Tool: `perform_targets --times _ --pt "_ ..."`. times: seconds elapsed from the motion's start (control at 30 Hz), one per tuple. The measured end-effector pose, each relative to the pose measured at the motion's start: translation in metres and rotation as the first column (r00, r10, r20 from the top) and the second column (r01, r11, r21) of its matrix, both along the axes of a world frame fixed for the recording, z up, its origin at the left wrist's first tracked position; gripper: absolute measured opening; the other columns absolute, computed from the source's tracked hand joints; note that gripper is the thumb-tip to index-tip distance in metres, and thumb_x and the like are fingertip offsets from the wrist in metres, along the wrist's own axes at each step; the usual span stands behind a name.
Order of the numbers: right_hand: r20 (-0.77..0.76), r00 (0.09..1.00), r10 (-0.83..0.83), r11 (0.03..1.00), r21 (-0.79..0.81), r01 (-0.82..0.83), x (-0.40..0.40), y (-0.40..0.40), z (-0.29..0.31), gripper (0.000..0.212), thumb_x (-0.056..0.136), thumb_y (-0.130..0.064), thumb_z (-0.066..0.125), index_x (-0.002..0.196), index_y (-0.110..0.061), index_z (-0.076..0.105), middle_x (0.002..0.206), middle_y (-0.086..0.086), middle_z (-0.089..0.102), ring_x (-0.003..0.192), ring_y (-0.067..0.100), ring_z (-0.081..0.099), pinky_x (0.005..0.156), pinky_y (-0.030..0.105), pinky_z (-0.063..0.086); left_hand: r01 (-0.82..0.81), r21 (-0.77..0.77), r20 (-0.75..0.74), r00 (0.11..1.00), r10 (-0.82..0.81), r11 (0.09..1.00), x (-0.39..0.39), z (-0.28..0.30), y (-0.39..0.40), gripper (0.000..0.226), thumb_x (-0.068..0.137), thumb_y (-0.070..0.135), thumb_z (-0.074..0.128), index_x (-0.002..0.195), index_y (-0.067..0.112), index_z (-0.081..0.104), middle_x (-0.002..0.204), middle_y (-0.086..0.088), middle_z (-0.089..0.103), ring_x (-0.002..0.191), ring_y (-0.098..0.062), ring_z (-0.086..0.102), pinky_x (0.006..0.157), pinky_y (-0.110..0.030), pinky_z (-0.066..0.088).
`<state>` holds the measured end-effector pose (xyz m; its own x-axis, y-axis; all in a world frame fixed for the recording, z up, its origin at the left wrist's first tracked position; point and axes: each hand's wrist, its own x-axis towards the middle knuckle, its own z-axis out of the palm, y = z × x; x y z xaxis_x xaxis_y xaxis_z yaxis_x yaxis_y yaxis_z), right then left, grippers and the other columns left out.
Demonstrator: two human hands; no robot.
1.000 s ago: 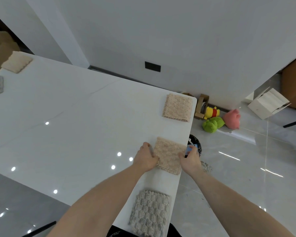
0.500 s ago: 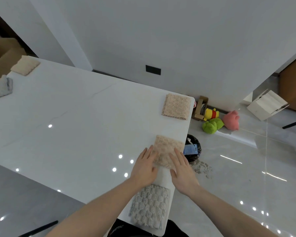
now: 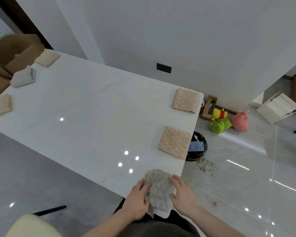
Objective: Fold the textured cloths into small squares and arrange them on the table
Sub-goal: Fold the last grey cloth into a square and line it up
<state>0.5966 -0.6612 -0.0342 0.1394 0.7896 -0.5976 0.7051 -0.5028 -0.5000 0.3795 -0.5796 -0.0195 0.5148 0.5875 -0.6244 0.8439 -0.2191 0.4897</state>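
Both hands on the grey cloth [image 3: 159, 189] at the near right corner of the desk [image 3: 92, 120]. Left hand [image 3: 138, 200] has fingers curled into the cloth's left edge, gripping it. Right hand [image 3: 182, 194] lies flat against the right edge, fingers straight, pressing.

Grey cloth is folded but bunched; one corner hangs off the near desk edge. Two beige squares already sit flat along the right edge: mid cloth [image 3: 174, 142] and far cloth [image 3: 185, 100]. Looks like grey is third in that row.

Far left end: another beige square [image 3: 47, 58], a crumpled grey one [image 3: 23, 77], a beige one [image 3: 0, 106] part out of view, next to a cardboard box [image 3: 12, 52]. Likely still queued.

How I'd do this step:
- Pull the overhanging corner back onto the desk first, else it slides off.
- Flatten with open palms from centre outward; thick pile springs back, so press the crease.
- Square the edges to the right desk edge, matching the two beige ones.
- Keep roughly the same gap to the mid cloth as mid to far.

Risk: trash bin [image 3: 197, 147] sits just below that edge.
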Motion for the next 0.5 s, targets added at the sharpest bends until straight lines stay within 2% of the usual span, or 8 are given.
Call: perform_targets --times 0.1,0.23,0.3,0.4,0.5 --pt "0.022 0.999 -0.026 0.998 -0.056 0.027 0.003 0.005 0.005 0.066 0.099 -0.029 0.053 0.159 -0.027 0.026 0.168 -0.003 0.017 0.153 0.02 0.022 0.124 0.032 0.024 0.094 -0.014 0.024 0.995 -0.094 0.995 -0.003 0.001 0.021 0.065 0.096 0.034 0.048 0.157 0.04 0.026 0.168 0.012 0.008 0.146 -0.02 0.033 0.115 -0.035 0.038" --pt "0.117 0.986 -0.121 0.991 -0.044 0.126 -0.011 0.015 0.02 0.066 0.093 -0.02 0.052 0.155 -0.029 0.032 0.167 -0.004 0.018 0.152 0.023 0.025 0.12 0.04 0.033 0.105 -0.018 0.118 0.988 -0.103 0.994 -0.012 0.012 0.052 0.066 0.094 0.029 0.05 0.154 0.045 0.03 0.17 0.011 0.002 0.151 -0.021 0.026 0.119 -0.036 0.033" --pt "0.138 0.976 -0.166 0.986 0.024 0.164 -0.029 0.024 0.028 0.066 0.09 -0.017 0.053 0.152 -0.03 0.036 0.165 -0.005 0.021 0.151 0.021 0.025 0.12 0.039 0.034 0.059 -0.016 0.182 0.982 -0.055 0.998 -0.024 0.023 0.065 0.066 0.09 0.024 0.051 0.151 0.046 0.035 0.169 0.014 0.001 0.151 -0.017 0.025 0.118 -0.034 0.035" --pt "0.107 0.978 -0.18 0.978 0.123 0.166 -0.075 0.052 0.04 0.065 0.089 -0.015 0.054 0.151 -0.029 0.04 0.164 -0.006 0.024 0.151 0.019 0.026 0.123 0.034 0.027 -0.059 0.014 0.244 0.968 0.054 0.998 -0.063 0.039 0.092 0.065 0.089 0.019 0.051 0.148 0.043 0.04 0.166 0.022 0.007 0.144 -0.005 0.033 0.108 -0.022 0.038" --pt "0.034 0.98 -0.198 0.965 0.183 0.189 -0.135 0.096 0.055 0.061 0.092 -0.017 0.057 0.15 -0.029 0.041 0.162 -0.008 0.026 0.148 0.017 0.03 0.119 0.029 0.028 -0.112 0.051 0.243 0.965 0.097 0.992 -0.128 0.058 0.128 0.067 0.091 0.018 0.053 0.152 0.039 0.035 0.164 0.022 0.013 0.137 -0.003 0.041 0.105 -0.019 0.036"
